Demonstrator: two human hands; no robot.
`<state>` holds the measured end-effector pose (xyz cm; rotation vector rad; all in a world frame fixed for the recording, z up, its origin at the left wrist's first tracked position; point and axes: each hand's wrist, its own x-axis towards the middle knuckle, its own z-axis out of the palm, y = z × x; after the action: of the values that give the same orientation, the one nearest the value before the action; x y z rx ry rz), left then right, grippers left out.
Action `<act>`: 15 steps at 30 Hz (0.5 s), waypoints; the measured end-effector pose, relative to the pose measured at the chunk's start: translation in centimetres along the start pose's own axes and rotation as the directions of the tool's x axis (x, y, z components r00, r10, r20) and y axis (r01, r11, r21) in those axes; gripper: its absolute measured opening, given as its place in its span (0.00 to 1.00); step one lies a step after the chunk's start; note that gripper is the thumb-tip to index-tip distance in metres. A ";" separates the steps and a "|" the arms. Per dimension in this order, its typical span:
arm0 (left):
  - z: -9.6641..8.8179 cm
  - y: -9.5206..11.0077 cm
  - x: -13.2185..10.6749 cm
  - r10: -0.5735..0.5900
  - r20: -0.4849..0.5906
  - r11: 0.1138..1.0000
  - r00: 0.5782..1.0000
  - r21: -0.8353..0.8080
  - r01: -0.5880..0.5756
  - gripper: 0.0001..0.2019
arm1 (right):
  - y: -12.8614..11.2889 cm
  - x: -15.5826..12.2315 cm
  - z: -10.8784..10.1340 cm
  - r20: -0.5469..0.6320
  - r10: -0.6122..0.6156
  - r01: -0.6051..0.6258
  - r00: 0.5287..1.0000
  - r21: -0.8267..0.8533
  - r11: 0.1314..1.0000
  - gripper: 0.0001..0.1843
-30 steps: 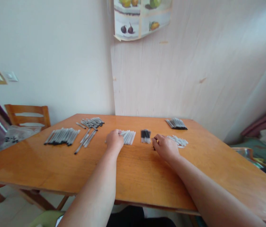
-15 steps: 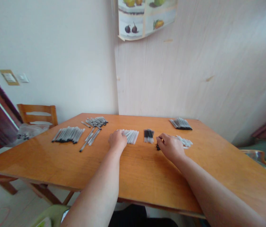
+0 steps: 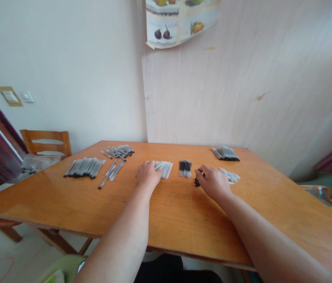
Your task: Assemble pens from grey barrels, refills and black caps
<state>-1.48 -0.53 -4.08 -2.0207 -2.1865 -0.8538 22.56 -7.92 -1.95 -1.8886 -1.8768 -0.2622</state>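
Observation:
My left hand (image 3: 148,173) is closed, thumb and fingers pinching one clear-white pen barrel (image 3: 158,166) at the left end of a row of similar barrels (image 3: 166,169). Over a small pile of black pen caps (image 3: 197,182) my right hand (image 3: 213,181) is curled, its fingertips close together; what they hold, if anything, is hidden. Between the hands lies a neat bundle of black ink refills (image 3: 185,168) with pale ends. White small pen parts (image 3: 230,175) lie just past the right hand, partly covered by it.
On the left of the wooden table (image 3: 177,220) are a row of black-capped pens (image 3: 85,167), several loose pens (image 3: 112,173) and a farther heap (image 3: 120,151). Another pen stack (image 3: 225,153) sits at the back right. A chair (image 3: 46,142) stands beyond the left edge.
My left hand has shifted slightly right, and a barrel now shows tilted at its fingertips. My right hand stays over the black caps, almost unmoved.

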 end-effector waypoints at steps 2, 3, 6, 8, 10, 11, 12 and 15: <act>0.2 -0.2 0.0 -0.003 -0.004 1.000 1.000 0.009 0.003 0.13 | 0.0 0.0 -0.1 0.002 -0.001 0.001 1.000 0.000 1.000 0.19; 0.2 -0.3 0.0 -0.003 -0.006 1.000 1.000 0.013 0.004 0.13 | -0.1 -0.1 -0.1 0.007 -0.001 0.001 1.000 0.000 1.000 0.19; 0.2 -0.4 0.0 -0.004 -0.015 1.000 1.000 0.028 0.004 0.14 | -0.1 -0.1 -0.3 0.018 -0.001 0.001 1.000 0.004 1.000 0.20; 0.1 -0.4 0.0 -0.005 -0.020 0.999 1.000 0.037 0.006 0.14 | -0.1 0.0 -0.3 0.020 -0.001 0.001 1.000 0.007 1.000 0.20; 0.1 -0.3 0.0 -0.007 -0.017 0.999 1.000 0.045 0.008 0.14 | 0.0 0.0 -0.2 0.016 -0.002 0.002 1.000 0.009 1.000 0.19; 0.0 -0.2 0.0 -0.013 -0.014 0.999 1.000 0.049 0.014 0.14 | 0.0 0.0 -0.1 0.013 -0.003 0.003 1.000 0.010 1.000 0.19; 0.0 -0.1 -0.1 -0.021 -0.008 0.998 1.000 0.055 0.021 0.15 | 0.1 0.1 -0.1 0.010 -0.006 0.006 1.000 0.009 1.000 0.19; -0.3 0.2 -0.4 -0.041 0.011 0.996 0.999 0.080 0.040 0.15 | 0.3 0.1 0.2 -0.003 -0.017 0.017 1.000 0.012 1.000 0.20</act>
<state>-1.31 -0.98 -3.86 -1.9570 -2.2377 -0.7465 22.80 -7.75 -2.12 -1.8641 -1.8888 -0.2584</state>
